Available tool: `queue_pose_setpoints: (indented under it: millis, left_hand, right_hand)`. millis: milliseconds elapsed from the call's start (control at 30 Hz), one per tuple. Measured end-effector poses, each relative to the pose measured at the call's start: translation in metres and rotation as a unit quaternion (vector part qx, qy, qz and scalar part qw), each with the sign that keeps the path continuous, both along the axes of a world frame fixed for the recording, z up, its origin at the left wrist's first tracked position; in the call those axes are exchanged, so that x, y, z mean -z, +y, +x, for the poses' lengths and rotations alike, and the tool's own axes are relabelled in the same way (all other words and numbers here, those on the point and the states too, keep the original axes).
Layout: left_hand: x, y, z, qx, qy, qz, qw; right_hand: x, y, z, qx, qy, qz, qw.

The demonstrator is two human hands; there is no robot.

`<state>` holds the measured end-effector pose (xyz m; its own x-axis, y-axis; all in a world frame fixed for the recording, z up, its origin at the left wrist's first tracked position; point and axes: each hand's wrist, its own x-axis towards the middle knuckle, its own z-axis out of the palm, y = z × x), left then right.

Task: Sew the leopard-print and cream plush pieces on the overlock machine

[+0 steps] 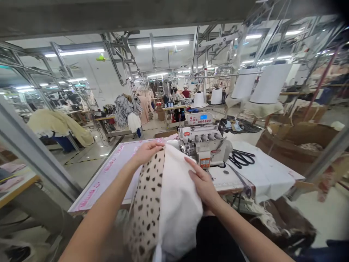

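Note:
A piece of fabric lies across the table's front edge and over my lap, spotted leopard print (148,203) on its left side and plain white fleece (177,196) on its right. My left hand (147,151) curls over the far top edge of the fabric, fingers closed on it. My right hand (203,183) presses flat on the white side, fingers together and stretched. Just beyond both hands stands a white overlock sewing machine (204,140) with a blue display.
Black scissors (241,157) lie on the white table (109,171) to the right of the machine. White thread cones (269,83) hang above on the right. Cardboard boxes (297,136) sit to the right; a metal frame post (29,153) slants on the left. Other workstations fill the background.

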<state>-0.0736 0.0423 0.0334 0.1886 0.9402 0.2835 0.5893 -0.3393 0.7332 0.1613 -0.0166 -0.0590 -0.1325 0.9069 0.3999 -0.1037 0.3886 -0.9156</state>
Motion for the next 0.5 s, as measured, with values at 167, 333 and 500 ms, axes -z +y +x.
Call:
queue_pose_setpoints:
  millis: [167,333,500]
  left_hand:
    - [0.07,0.037,0.02,-0.033,0.065,0.018,0.997]
    - [0.093,0.008,0.049,-0.041,0.082,0.153,0.984]
    - [0.112,-0.003,0.078,0.024,0.239,0.191,0.952]
  right_hand:
    - [0.057,0.022,-0.007,-0.03,0.008,-0.089,0.996]
    - [0.073,0.021,-0.007,-0.048,-0.02,-0.071,0.996]
    - [0.075,0.034,-0.006,-0.036,-0.011,-0.056,0.998]
